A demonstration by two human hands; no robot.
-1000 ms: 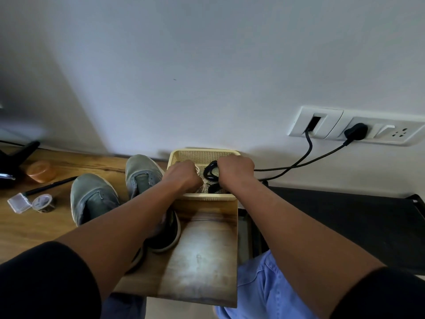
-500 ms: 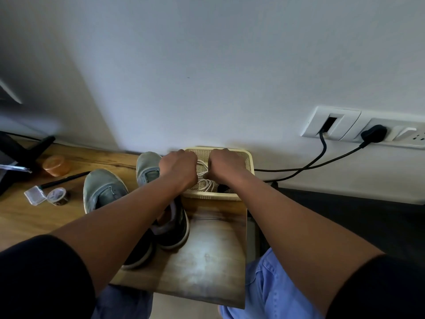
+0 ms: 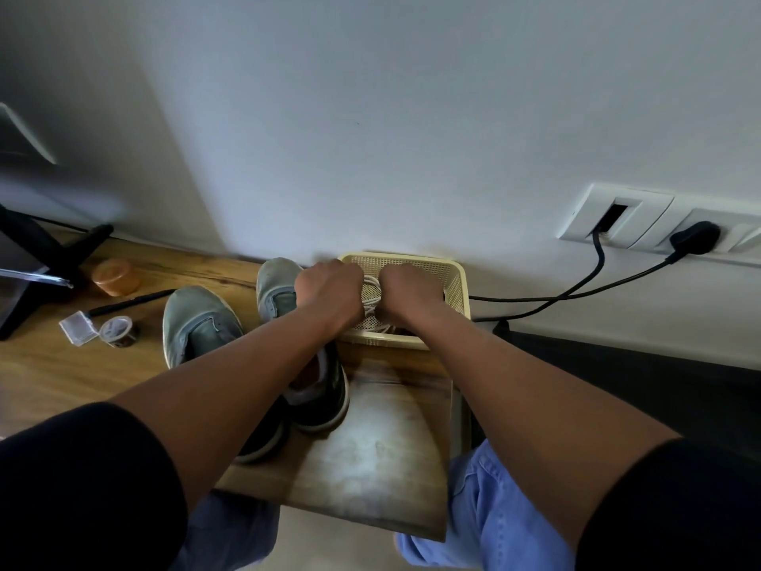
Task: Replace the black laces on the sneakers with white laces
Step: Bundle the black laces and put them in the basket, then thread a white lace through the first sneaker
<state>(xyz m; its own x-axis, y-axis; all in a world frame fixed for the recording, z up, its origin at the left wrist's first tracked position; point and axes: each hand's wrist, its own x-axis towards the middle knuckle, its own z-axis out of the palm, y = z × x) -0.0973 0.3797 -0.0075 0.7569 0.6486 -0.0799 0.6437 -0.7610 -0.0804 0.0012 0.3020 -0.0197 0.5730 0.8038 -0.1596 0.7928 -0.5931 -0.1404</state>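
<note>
A cream plastic mesh basket (image 3: 459,282) sits at the back of the wooden table (image 3: 370,467), against the wall, and serves as the landmark here. Both hands are over it with fingers curled downward. The left hand (image 3: 329,292) is at the basket's left rim and the right hand (image 3: 407,296) is over its middle — between them a bundle of white laces (image 3: 372,294) shows, and both hands appear to grip it, though the fingertips are hidden. Just left of the basket stand two grey-green sneakers (image 3: 197,323), toes toward the wall, the nearer one partly under the left forearm. Farther left of the basket lie a tape roll (image 3: 117,330) and an orange lid (image 3: 115,276). Right of the basket, black cables (image 3: 576,296) run to wall sockets.
</note>
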